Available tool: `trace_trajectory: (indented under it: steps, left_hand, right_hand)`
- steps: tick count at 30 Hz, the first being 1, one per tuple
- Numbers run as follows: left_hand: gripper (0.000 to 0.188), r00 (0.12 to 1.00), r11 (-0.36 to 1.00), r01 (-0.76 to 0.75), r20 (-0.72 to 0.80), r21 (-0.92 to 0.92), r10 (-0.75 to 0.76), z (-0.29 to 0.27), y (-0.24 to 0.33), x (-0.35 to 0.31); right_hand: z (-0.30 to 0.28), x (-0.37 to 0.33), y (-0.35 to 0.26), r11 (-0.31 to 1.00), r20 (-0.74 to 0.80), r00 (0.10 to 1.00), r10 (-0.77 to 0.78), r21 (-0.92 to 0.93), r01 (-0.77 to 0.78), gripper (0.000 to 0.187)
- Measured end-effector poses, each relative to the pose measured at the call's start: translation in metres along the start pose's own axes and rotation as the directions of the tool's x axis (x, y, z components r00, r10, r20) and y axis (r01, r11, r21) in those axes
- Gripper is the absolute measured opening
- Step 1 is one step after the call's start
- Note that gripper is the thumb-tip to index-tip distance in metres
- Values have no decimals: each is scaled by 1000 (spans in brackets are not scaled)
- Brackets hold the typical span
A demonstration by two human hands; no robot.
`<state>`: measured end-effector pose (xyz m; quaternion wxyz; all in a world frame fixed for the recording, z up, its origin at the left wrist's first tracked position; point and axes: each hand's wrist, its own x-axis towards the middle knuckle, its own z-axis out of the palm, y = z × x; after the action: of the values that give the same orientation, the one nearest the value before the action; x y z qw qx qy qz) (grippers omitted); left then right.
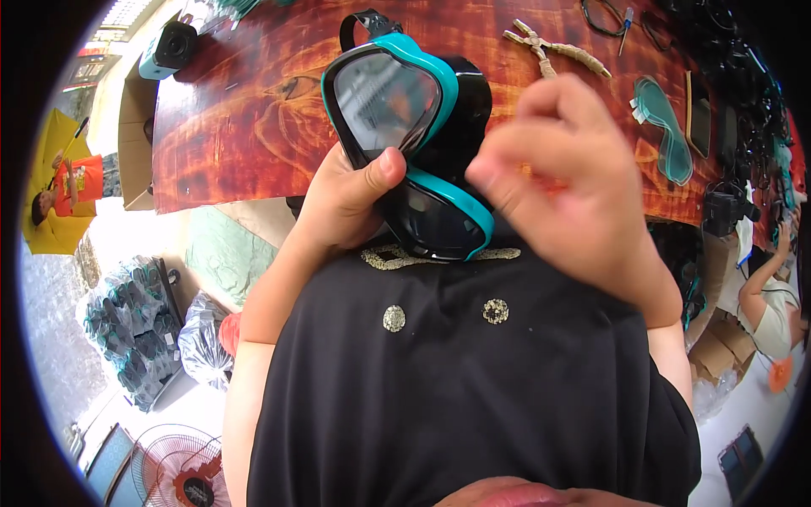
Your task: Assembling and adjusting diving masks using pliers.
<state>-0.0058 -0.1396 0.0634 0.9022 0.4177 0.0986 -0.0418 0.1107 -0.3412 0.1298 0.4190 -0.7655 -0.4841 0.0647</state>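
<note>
A diving mask [445, 72] with a teal rim, black skirt and two lenses is held tilted at the table's near edge, above my lap. My left hand [346, 198] grips it from the left, with the thumb at the middle between the lenses. A black buckle and strap piece [369, 23] rises at the mask's upper end. To the right of the mask hovers my right hand [583, 169], slightly blurred. Its fingers are curled, with thumb and forefinger pinched close to the black skirt; anything between them is too small or hidden.
Worn pliers [562, 49] lie on the red-brown wooden table [228, 118]. Right of them are a teal mask-shaped piece [663, 127], a phone [699, 114] and dark mask parts. A boxy device [169, 51] stands at far left. Bagged masks [135, 329], a fan [182, 473] and two other people surround me.
</note>
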Motion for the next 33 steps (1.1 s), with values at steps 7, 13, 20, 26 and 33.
trace_trajectory:
  steps: [7, 13, 20, 26, 33]
  left_hand:
    - [88, 1000, 994, 13, -22, 106, -11, 4, -2, 1]
    - [74, 996, 982, 45, -82, 184, -31, -9, -8, 1]
    - [51, 951, 983, 186, -250, -3, -181, -8, 15, -7]
    - [35, 876, 922, 387, -322, 27, -359, -15, 25, 3]
    - [33, 890, 951, 305, -367, 42, -270, 10, 16, -1]
  right_hand:
    - [28, 1, -6, 969, 205, 953, 223, 62, -240, 33]
    - [35, 2, 1, 972, 118, 970, 211, 79, -221, 30]
    - [19, 22, 41, 998, 5, 1000, -1, -65, 1, 57]
    - [-49, 28, 119, 739, 338, 876, 344, -673, -31, 40]
    - [-42, -4, 55, 335, 607, 561, 563, 453, -826, 20]
